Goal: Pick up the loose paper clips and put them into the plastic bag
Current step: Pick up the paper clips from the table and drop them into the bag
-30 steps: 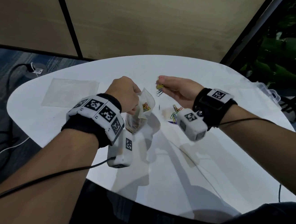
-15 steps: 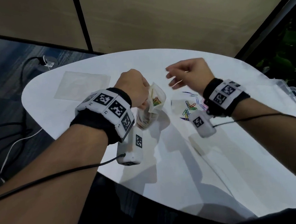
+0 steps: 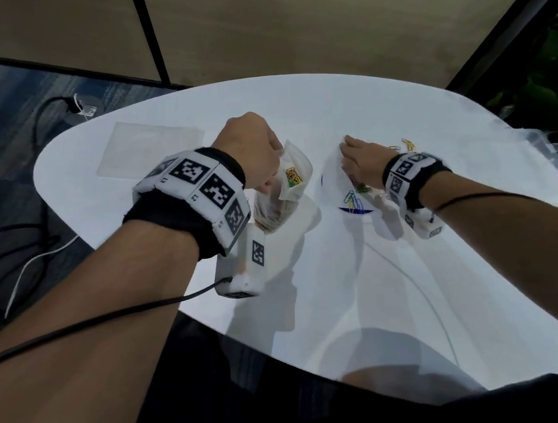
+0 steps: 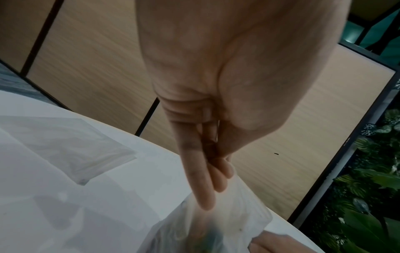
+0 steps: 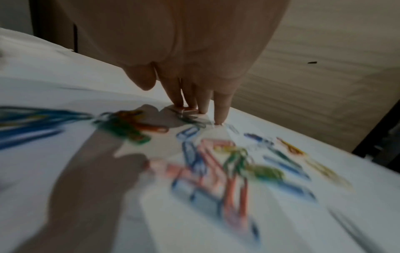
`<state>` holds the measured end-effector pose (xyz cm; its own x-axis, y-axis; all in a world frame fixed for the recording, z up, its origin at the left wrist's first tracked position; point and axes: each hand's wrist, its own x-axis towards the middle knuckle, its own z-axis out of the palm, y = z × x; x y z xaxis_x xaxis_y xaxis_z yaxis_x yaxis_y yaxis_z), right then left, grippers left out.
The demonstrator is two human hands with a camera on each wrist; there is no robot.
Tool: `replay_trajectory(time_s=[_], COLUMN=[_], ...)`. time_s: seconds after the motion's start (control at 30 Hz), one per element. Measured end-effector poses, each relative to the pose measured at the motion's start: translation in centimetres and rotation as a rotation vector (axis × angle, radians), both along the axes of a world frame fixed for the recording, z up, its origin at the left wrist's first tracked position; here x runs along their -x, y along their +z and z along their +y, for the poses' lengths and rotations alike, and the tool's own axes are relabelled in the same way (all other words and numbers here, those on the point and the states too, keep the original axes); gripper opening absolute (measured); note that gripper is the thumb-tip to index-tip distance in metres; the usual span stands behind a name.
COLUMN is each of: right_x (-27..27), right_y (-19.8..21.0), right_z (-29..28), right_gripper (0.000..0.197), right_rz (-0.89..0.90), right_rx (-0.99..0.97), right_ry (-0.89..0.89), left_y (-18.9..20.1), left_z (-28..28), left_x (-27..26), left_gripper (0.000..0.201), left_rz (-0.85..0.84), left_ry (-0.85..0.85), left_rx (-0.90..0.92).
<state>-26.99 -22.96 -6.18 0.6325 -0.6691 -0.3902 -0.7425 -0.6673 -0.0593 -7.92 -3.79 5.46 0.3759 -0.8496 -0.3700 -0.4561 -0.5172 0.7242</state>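
My left hand (image 3: 258,152) pinches the rim of a small clear plastic bag (image 3: 293,181) and holds it up above the white table (image 3: 311,276); several coloured clips show inside it. In the left wrist view the fingers (image 4: 201,179) clamp the bag (image 4: 216,222) at its top edge. My right hand (image 3: 361,159) lies flat over the pile of loose coloured paper clips (image 3: 355,200) on the table. In the right wrist view its straight fingertips (image 5: 220,109) press down among the paper clips (image 5: 216,162), which are blurred.
A flat empty clear bag (image 3: 149,152) lies at the far left of the table. A clear plastic box (image 3: 551,154) sits at the right edge. More clips (image 3: 407,144) lie beyond my right hand. Cables run over the carpet on the left.
My right hand let its clips go near the bag, turned palm down, and dropped onto the loose pile on the table. The left hand keeps holding the bag.
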Motion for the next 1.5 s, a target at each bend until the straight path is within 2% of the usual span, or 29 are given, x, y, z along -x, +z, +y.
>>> replay_trajectory(time_s=[0.2, 0.3, 0.33, 0.43, 0.5, 0.6, 0.67, 0.77, 0.9, 0.93, 1.03, 1.07, 1.13, 1.2, 1.3, 1.33, 1.37, 1.43, 1.5], right_x=[4.0, 4.4, 4.9, 6.4, 6.9, 6.6, 6.1, 5.4, 5.8, 6.0, 5.6, 5.2, 4.3, 3.5, 3.0, 3.0, 3.2, 4.2, 5.8], right_y=[0.1, 0.6, 0.4, -0.9, -1.1, -0.2, 0.5, 1.3, 3.5, 4.1, 7.2, 8.2, 9.7, 10.1, 10.1, 10.2, 10.3, 10.2, 8.7], right_z=[4.8, 6.6, 7.2, 8.0, 8.0, 7.7, 7.3, 6.5, 4.9, 4.4, 4.3, 4.6, 5.5, 6.2, 6.3, 5.9, 5.4, 3.7, 1.2], right_gripper=[0.057, 0.056, 0.053, 0.032, 0.021, 0.021, 0.023, 0.026, 0.015, 0.012, 0.007, 0.007, 0.010, 0.009, 0.006, 0.006, 0.007, 0.009, 0.014], right_rz=[-0.080, -0.030, -0.038, -0.207, -0.229, -0.158, -0.134, -0.250, -0.372, -0.496, -1.089, -1.204, -1.228, -1.119, -0.923, -0.906, -0.924, -0.991, -0.909], right_rx=[-0.117, -0.058, -0.007, 0.104, 0.150, 0.161, 0.139, 0.037, -0.071, -0.162, -0.674, -0.800, -0.905, -0.829, -0.484, -0.423, -0.406, -0.381, -0.183], right_ry=[-0.046, 0.083, 0.152, 0.335, 0.363, 0.332, 0.228, -0.031, -0.377, -0.516, -0.854, -0.883, -0.831, -0.727, -0.549, -0.509, -0.508, -0.612, -0.697], left_y=[0.0, 0.4, 0.4, 0.5, 0.3, 0.2, 0.0, -0.3, -0.7, -0.7, -0.8, -0.8, -0.8, -0.8, -0.8, -0.8, -0.8, -0.7, -0.6], left_z=[0.4, 0.6, 0.7, 0.9, 0.9, 0.8, 0.7, 0.3, -0.9, -1.4, -2.8, -3.3, -4.2, -5.0, -5.8, -5.9, -6.0, -5.9, -5.6], left_x=[0.5, 1.2, 1.4, 1.8, 2.0, 2.3, 2.6, 3.2, 4.7, 5.1, 6.2, 6.6, 7.3, 7.8, 8.1, 8.2, 8.3, 8.3, 8.0], left_gripper=[0.033, 0.034, 0.035, 0.036, 0.037, 0.037, 0.035, 0.034, 0.034, 0.035, 0.038, 0.039, 0.041, 0.040, 0.036, 0.036, 0.037, 0.038, 0.037], left_rz=[-0.055, -0.086, -0.092, -0.104, -0.109, -0.108, -0.115, -0.138, -0.142, -0.146, -0.172, -0.184, -0.187, -0.161, -0.115, -0.109, -0.104, -0.090, -0.085], left_ry=[-0.022, -0.050, -0.062, -0.082, -0.086, -0.090, -0.098, -0.136, -0.158, -0.159, -0.152, -0.139, -0.103, -0.082, -0.081, -0.086, -0.092, -0.105, -0.112], left_rx=[0.011, 0.015, 0.014, 0.011, 0.006, -0.003, -0.005, 0.000, 0.009, 0.012, 0.019, 0.028, 0.054, 0.074, 0.102, 0.113, 0.124, 0.135, 0.135])
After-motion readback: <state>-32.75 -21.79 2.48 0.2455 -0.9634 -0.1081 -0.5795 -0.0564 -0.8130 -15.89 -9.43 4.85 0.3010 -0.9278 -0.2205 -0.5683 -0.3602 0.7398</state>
